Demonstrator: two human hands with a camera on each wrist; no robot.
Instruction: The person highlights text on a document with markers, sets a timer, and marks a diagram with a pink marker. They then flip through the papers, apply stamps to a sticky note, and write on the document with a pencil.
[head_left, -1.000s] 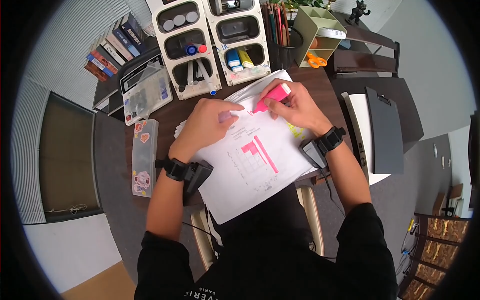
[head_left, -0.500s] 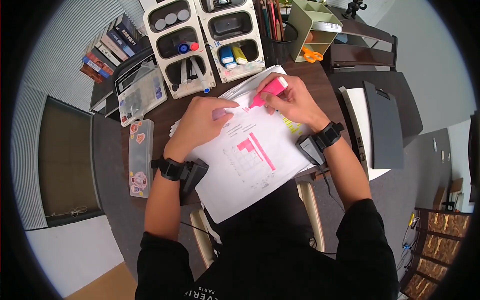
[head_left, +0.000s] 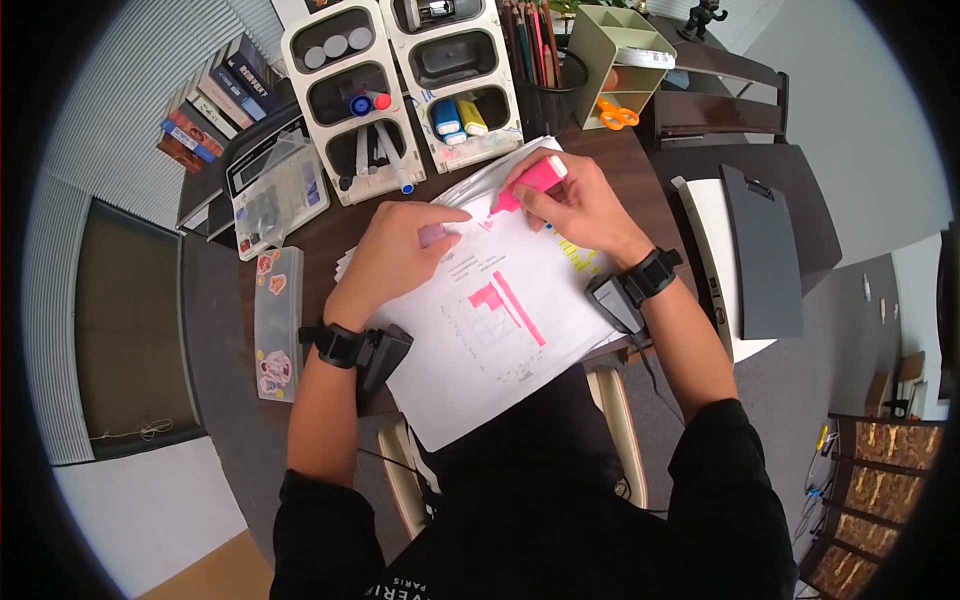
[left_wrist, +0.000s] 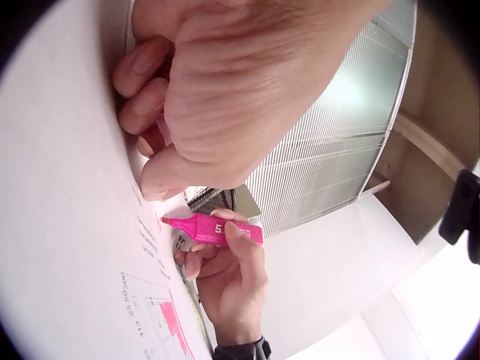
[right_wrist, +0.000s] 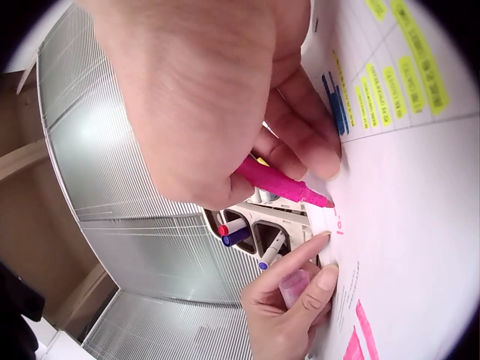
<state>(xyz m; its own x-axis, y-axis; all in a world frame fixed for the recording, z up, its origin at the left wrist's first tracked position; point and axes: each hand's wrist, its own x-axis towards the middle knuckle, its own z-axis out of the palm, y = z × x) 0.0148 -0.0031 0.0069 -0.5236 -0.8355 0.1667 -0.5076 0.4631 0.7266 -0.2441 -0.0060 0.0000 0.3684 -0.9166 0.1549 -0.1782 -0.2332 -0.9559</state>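
Note:
My right hand (head_left: 590, 212) grips a pink highlighter (head_left: 538, 180), its tip down at small pink handwritten marks near the top of a printed sheet (head_left: 430, 405). In the right wrist view the highlighter's tip (right_wrist: 327, 202) is right at those strokes. Lower on the sheet, a printed chart carries a thick pink bar and a pink filled patch (head_left: 487, 295). My left hand (head_left: 388, 255) rests on the sheet's left part, index finger extended toward the marks. Its fingers hold a translucent pink cap (right_wrist: 294, 285), which is mostly hidden in the left wrist view.
Behind the paper stand white organizers (head_left: 345, 120) with markers and highlighters, a black pencil cup (head_left: 555, 95) and a green holder (head_left: 622, 50) with orange scissors (head_left: 617, 114). Clear plastic cases (head_left: 278, 335) lie at left. A paper with yellow highlighting (head_left: 577, 254) lies under my right hand.
The pink strokes near the top of the sheet have grown from a short squiggle to several marks. My right hand has shifted slightly with the highlighter; the left hand still holds the cap.

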